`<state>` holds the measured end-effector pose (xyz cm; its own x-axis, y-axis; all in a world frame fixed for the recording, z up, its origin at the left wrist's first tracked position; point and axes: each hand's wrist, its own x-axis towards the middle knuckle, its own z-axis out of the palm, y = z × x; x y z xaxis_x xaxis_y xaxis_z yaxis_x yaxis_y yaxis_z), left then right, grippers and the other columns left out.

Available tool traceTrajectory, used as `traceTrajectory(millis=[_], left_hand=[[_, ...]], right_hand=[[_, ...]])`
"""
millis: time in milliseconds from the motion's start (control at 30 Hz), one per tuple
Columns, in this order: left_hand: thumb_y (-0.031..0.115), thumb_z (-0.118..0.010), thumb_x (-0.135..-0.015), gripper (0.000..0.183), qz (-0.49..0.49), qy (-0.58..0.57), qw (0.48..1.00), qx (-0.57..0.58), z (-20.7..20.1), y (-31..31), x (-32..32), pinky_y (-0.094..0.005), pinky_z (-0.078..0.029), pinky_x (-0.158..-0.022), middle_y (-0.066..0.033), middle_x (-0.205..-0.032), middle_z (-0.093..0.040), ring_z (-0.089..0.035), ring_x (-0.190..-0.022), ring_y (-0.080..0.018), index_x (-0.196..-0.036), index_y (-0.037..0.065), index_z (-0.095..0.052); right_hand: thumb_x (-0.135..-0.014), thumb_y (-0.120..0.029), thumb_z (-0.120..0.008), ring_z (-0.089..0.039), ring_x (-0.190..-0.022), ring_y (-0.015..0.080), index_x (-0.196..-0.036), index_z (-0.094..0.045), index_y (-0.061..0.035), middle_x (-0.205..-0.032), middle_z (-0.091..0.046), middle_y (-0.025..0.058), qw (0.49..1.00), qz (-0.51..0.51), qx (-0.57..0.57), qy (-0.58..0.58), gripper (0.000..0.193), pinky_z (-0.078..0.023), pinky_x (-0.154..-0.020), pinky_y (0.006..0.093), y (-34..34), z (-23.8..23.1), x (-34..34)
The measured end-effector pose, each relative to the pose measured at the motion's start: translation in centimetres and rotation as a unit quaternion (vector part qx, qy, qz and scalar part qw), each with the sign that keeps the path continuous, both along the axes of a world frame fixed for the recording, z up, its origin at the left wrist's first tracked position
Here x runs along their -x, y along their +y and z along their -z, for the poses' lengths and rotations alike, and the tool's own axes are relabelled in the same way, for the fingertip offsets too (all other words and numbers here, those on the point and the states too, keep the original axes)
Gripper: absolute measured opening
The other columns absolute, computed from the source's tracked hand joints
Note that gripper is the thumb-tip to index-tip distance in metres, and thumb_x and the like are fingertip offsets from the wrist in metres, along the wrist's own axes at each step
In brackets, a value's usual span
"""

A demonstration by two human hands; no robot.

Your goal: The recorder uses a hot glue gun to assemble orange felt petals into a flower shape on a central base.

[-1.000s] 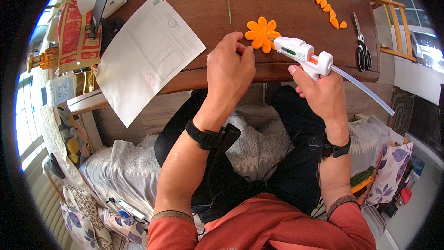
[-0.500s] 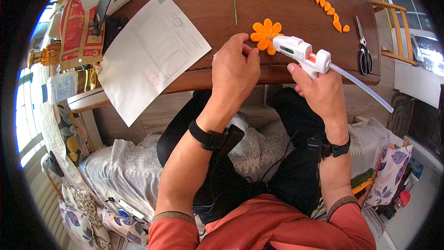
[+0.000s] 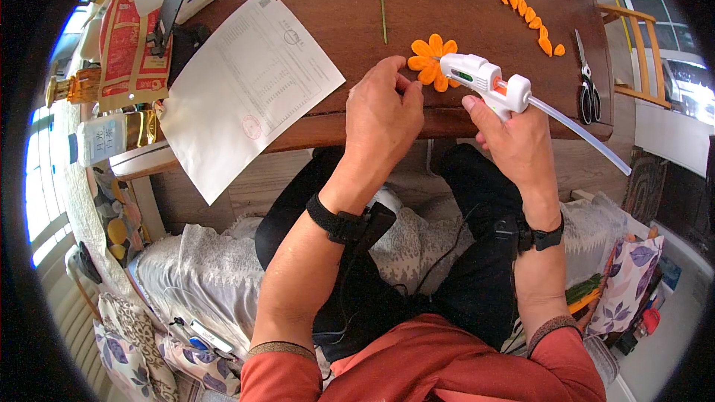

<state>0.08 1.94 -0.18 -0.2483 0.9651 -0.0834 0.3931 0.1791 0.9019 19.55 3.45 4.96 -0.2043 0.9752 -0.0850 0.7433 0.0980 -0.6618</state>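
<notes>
An orange flower [image 3: 425, 74] with several rounded, fuzzy petals faces up near the table's front edge. My left hand [image 3: 385, 108] is at its left side, fingers bent and fingertips closed at the edge of a petal; part of the grip is hidden. In my right hand [image 3: 514, 138] is a white hot glue gun [image 3: 477, 73], its nozzle at the middle of the flower. A long translucent glue stick [image 3: 585, 134] sticks out of the gun's back end.
Loose orange petals [image 3: 535, 22] lie in a row at the far right, near scissors [image 3: 587, 89] with black handles. A thin green stem [image 3: 383, 0] lies beyond the flower. A printed paper sheet [image 3: 253, 97] overhangs the table's front edge at left, by a red-and-tan bag [image 3: 134, 45].
The view has shifted slightly. The glue gun's nozzle stays at the flower's middle, and both hands keep nearly the same pose. The flower looks slightly turned.
</notes>
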Motion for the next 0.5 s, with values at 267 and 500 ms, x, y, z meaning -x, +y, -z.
traceTrajectory(millis=[267,500], left_hand=[[0.009,-0.072,-0.088,0.034,-0.001,0.002,1.0,-0.006,0.05,0.01,-0.01,-0.0463,-0.056,-0.077,-0.0195,-0.088,-0.072,-0.072,-0.085,-0.0381,-0.119,-0.004,-0.066],[0.009,-0.072,-0.088,0.034,0.005,0.003,1.0,0.003,-0.22,0.16,-0.07,-0.045,-0.056,-0.075,-0.0194,-0.087,-0.072,-0.072,-0.083,-0.0373,-0.119,-0.005,-0.066]], right_hand=[[-0.097,-0.035,-0.074,-0.067,-0.061,0.0116,-0.113,-0.074,0.0031,-0.076,-0.07,0.0056,0.999,0.028,0.043,-0.01,0.042,-0.055,-0.056,0.0271,0.6,-0.58,0.48],[-0.096,-0.035,-0.075,-0.067,-0.062,0.0116,-0.114,-0.074,0.003,-0.076,-0.07,0.005,1.0,0.021,0.012,-0.01,0.042,-0.055,-0.056,0.0266,0.84,-0.21,-0.09]])
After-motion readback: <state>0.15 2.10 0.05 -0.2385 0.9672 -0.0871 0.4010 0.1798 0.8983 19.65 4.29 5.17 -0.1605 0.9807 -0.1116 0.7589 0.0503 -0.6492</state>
